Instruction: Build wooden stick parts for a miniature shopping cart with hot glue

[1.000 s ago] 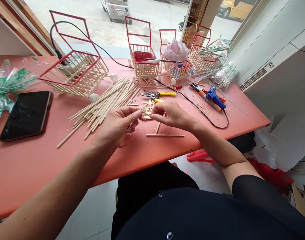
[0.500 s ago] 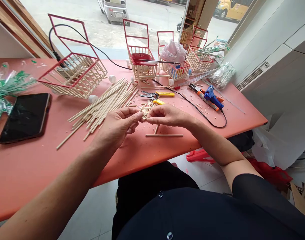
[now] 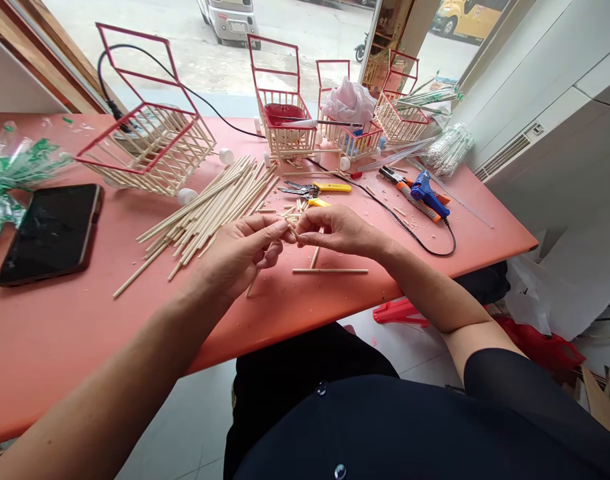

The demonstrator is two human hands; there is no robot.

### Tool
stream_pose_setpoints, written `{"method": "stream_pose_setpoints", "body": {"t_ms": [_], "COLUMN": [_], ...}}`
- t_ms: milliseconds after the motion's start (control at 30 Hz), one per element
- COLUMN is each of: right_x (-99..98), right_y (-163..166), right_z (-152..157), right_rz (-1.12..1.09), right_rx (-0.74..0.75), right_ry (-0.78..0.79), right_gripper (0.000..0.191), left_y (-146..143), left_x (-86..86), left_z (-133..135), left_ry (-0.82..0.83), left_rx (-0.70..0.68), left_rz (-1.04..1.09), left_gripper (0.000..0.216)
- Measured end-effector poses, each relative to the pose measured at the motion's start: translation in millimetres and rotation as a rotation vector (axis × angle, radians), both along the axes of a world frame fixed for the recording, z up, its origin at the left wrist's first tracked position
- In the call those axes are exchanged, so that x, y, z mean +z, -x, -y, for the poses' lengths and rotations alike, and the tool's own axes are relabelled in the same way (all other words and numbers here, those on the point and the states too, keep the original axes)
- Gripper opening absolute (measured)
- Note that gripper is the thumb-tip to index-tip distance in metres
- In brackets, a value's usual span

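Observation:
My left hand (image 3: pixel 247 250) is closed, thumb and forefinger pinching a thin wooden stick (image 3: pixel 293 231). The fingertips of my right hand (image 3: pixel 332 230) meet it there and pinch the stick's other end. Much of the stick is covered by my fingers. Below my left hand the end of a wooden stick (image 3: pixel 251 287) shows; I cannot tell whether it is held. Just under my right hand a loose stick (image 3: pixel 329 271) lies on the table, with another slanting up from it. Short cut pieces (image 3: pixel 289 211) lie behind my fingertips, beside yellow-handled pliers (image 3: pixel 329 189).
A pile of long sticks (image 3: pixel 209 210) lies left of centre on the pink table (image 3: pixel 135 347). Stick-built carts (image 3: pixel 149 147) with red trim stand along the back. A tablet (image 3: pixel 49 233) lies at left. A blue glue gun (image 3: pixel 427 193) with its black cord is at right.
My hands have shifted slightly and the stick between the fingertips has turned. A stick end now shows below my left hand. The camera view has moved a little.

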State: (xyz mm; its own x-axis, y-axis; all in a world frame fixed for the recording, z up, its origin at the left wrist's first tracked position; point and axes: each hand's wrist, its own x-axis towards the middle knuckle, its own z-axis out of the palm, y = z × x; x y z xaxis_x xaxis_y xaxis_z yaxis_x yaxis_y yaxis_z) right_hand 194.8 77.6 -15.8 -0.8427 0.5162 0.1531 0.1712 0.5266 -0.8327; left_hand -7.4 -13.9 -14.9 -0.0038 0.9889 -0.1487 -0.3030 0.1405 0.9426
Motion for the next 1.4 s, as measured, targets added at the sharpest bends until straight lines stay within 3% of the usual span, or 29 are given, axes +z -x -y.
{"method": "stream_pose_setpoints", "body": {"t_ms": [300, 600, 800, 1033, 1267, 1400], "right_x": [-5.8, -6.4, 1.0, 6.0, -1.0, -5.7], "right_y": [0.2, 5.5, -13.7, -43.0, -42.7, -40.4], "right_z": [5.1, 0.6, 10.6, 28.9, 31.3, 30.5], "right_rz": [-0.014, -0.118, 0.102, 0.354, 0.135, 0.035], "right_rx": [-0.009, -0.040, -0.221, -0.361, -0.413, -0.414], "right_ry": [-0.170, 0.030, -0.151, -0.323, -0.283, -0.237], "right_gripper": [0.012, 0.029, 0.012, 0.012, 0.014, 0.017], "left_y": [3.1, 1.3, -1.5, -2.1, -8.2, -9.0], "left_x": [1.7, -3.1, -5.1, -7.4, -5.8, -4.8], "left_z": [-3.2, -0.9, -0.1, -0.6, 6.6, 6.3], "left_ry": [0.126, 0.005, 0.016, 0.060, 0.039, 0.112], "left_rx": [-0.043, -0.080, -0.023, -0.097, -0.041, -0.071], "left_rz": [0.052, 0.057, 0.062, 0.060, -0.206, -0.165], "left_gripper": [0.019, 0.032, 0.032, 0.045, 0.033, 0.040]}}
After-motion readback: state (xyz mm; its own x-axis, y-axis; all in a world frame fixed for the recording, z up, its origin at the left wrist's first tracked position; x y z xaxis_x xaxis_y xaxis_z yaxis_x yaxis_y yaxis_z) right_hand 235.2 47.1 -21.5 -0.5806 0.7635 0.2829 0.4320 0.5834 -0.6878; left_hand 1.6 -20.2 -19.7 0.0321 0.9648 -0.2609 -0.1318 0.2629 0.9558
